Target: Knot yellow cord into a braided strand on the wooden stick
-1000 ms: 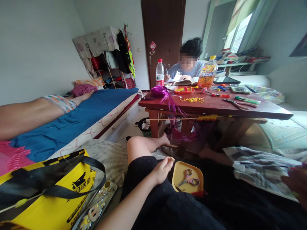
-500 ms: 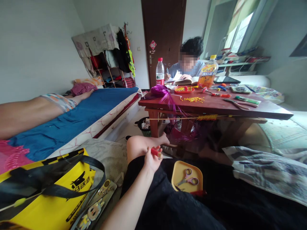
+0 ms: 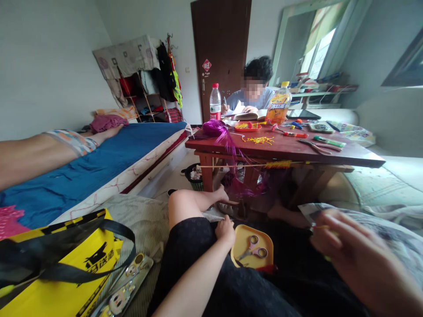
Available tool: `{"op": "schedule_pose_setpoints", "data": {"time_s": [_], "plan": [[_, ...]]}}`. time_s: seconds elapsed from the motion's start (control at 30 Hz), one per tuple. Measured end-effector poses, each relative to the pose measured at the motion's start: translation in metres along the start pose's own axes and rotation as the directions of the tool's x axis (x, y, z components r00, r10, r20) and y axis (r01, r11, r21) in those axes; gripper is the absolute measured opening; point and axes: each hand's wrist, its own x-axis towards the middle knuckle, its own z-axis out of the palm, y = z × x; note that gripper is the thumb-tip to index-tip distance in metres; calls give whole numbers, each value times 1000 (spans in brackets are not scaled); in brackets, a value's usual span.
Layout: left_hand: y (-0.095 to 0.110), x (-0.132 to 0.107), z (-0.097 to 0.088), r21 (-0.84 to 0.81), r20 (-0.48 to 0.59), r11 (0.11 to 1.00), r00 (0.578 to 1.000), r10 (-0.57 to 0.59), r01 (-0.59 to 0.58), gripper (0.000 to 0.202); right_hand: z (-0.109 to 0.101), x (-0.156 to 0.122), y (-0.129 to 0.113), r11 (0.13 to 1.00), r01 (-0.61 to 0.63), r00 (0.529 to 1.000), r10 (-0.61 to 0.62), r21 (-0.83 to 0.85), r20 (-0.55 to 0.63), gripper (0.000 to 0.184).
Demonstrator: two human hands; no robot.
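My left hand [image 3: 225, 231] rests on my black-clad lap, fingers curled under, touching the left rim of a yellow tray [image 3: 243, 259]. What the fingers hold is hidden. Small pink scissors [image 3: 253, 252] lie in the tray. My right hand [image 3: 357, 259] is raised at the lower right, blurred, with fingers bent around a thin yellow strip [image 3: 320, 227]. My bare knee [image 3: 181, 204] sticks up beyond the left hand.
A low red-brown table [image 3: 284, 149] ahead carries purple strands [image 3: 220, 127], two bottles, pliers and yellow bits. A person writes at its far side. Someone lies on the blue bed [image 3: 99, 163]. A yellow bag [image 3: 76, 273] and a newspaper [image 3: 393, 229] flank my lap.
My left hand held a red object near my knee, then dropped back to the tray's rim. My right hand has come into view at the lower right. The camera shifted slightly right.
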Motion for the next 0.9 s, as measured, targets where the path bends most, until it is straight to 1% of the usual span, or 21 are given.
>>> {"op": "schedule_pose_setpoints", "data": {"time_s": [0.07,0.17,0.23,0.3,0.33,0.37,0.4,0.43,0.47,0.5,0.53,0.57,0.6,0.67,0.7,0.73,0.77,0.8,0.83,0.87,0.9], "plan": [[10,-2,-9,26,-41,996,996,82,-81,22,20,-2,10,992,-100,989,91,76,115,26],[38,-16,-33,41,-144,976,966,217,-213,16,36,-5,23,975,-196,959,168,108,227,28],[64,-37,-48,45,-205,951,929,308,-305,15,40,-7,30,969,-224,946,190,104,263,29],[87,-67,-53,43,-184,920,902,390,-389,15,41,-8,35,964,-246,937,209,104,279,29],[97,-83,-53,36,-118,900,893,435,-434,14,42,-9,37,959,-261,933,221,111,283,28],[105,-96,-51,27,73,867,866,495,-498,15,42,-9,38,955,-272,930,229,122,287,28],[110,-107,-48,29,257,836,812,524,-548,16,43,-9,40,951,-278,928,230,133,292,28],[112,-114,-47,35,349,808,765,542,-588,16,44,-10,41,949,-279,928,227,145,295,27],[113,-118,-48,46,381,784,736,560,-620,17,44,-10,42,950,-271,931,218,155,293,26],[114,-117,-52,75,339,763,736,586,-642,19,43,-11,41,952,-258,936,204,164,287,26],[114,-114,-58,120,255,738,739,623,-664,24,43,-11,41,956,-238,943,186,172,275,26],[114,-110,-67,177,150,707,728,669,-685,32,41,-11,40,959,-218,951,167,180,259,26],[116,-106,-77,244,71,659,691,719,-711,39,40,-12,39,961,-200,958,152,190,243,26],[125,-104,-95,369,-38,530,557,830,-764,40,38,-13,36,963,-171,968,125,207,216,26],[131,-108,-99,396,-83,491,502,861,-776,36,37,-13,35,963,-163,971,118,213,206,26],[136,-113,-100,383,-98,494,497,862,-781,30,38,-14,34,964,-153,974,110,219,197,26],[140,-120,-96,336,-34,531,553,833,-778,24,39,-14,34,964,-148,976,105,221,192,26],[143,-127,-89,280,109,591,637,763,-756,18,40,-15,34,965,-144,977,103,221,188,26],[144,-133,-80,216,269,675,708,653,-705,15,42,-16,34,965,-141,978,101,220,182,26],[143,-138,-69,147,412,764,741,531,-629,17,44,-18,34,966,-140,979,102,216,178,26],[140,-141,-58,63,514,852,749,419,-520,22,46,-20,34,968,-140,978,102,209,181,26]]}}
